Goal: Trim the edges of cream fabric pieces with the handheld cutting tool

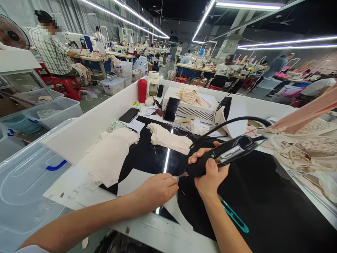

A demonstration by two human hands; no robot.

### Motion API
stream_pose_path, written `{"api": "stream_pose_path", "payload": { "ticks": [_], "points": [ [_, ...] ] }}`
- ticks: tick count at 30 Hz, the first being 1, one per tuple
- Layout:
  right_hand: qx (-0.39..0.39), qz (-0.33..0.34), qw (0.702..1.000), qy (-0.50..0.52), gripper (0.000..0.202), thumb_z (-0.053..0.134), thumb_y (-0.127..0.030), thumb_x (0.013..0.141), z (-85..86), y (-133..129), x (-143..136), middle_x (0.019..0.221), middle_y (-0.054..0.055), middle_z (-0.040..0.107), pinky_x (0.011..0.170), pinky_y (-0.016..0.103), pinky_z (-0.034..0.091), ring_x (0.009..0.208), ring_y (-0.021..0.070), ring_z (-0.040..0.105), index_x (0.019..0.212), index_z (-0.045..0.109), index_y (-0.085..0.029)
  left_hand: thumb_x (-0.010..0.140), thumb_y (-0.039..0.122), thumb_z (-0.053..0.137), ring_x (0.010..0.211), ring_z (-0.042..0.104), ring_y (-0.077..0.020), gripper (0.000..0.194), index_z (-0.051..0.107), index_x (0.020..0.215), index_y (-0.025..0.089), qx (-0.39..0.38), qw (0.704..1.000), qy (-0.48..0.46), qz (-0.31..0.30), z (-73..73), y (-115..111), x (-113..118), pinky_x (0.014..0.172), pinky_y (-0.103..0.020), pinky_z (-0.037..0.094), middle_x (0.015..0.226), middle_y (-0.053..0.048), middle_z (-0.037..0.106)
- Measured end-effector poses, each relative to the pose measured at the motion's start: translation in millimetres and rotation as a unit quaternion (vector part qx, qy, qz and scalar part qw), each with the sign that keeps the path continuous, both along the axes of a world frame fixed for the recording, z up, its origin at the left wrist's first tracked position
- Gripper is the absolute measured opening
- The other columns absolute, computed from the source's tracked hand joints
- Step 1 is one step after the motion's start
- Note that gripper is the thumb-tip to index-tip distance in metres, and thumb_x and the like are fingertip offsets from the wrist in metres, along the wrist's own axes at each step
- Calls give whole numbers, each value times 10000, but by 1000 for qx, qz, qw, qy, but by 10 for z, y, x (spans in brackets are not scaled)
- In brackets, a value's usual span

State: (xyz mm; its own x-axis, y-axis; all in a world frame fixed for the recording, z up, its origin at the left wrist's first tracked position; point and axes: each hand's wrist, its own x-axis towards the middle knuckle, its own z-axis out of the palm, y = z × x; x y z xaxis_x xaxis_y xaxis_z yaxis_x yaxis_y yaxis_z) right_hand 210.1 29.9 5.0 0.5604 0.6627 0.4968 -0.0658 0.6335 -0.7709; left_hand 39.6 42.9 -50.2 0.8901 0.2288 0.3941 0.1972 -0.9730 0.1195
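My right hand point(210, 172) is wrapped round a black corded electric hand tool point(223, 154), whose narrow metal tip points left. Close to that tip, my left hand point(164, 189) is closed in a pinch on a small pale piece point(176, 178) that I cannot make out clearly. A white sheet point(135, 179) lies partly hidden under my left hand and forearm. Stacks of cream fabric pieces lie beyond: one stack point(107, 154) at the left and another point(168, 137) in the middle. Beside my right forearm rests a teal-handled tool point(237, 218), partly covered by the arm.
The black table surface point(276, 196) has a raised white rim point(105, 112). Two phones, one phone point(129, 115) flat, a red cup point(142, 90) and a white vented box point(195, 105) stand at the back. Cream fabric point(302, 151) piles up right. Several people work behind.
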Motion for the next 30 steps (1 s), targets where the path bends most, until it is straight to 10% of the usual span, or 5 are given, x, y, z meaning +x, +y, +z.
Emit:
{"api": "stream_pose_path", "payload": {
  "ticks": [30],
  "points": [
    [13, 1, 999, -34, 414, 732, -405, 856, -105, 15, -10, 815, -50, 616, 591, 332, 527, 582, 130, 587, 1193, 525, -284, 1023, 147, 535, 1003, 646, -202, 77, 612, 1027, 150, 30, 999, 13, 44, -53, -61, -72, 852, -336, 540, 1156, -93, 690]
  ]
}}
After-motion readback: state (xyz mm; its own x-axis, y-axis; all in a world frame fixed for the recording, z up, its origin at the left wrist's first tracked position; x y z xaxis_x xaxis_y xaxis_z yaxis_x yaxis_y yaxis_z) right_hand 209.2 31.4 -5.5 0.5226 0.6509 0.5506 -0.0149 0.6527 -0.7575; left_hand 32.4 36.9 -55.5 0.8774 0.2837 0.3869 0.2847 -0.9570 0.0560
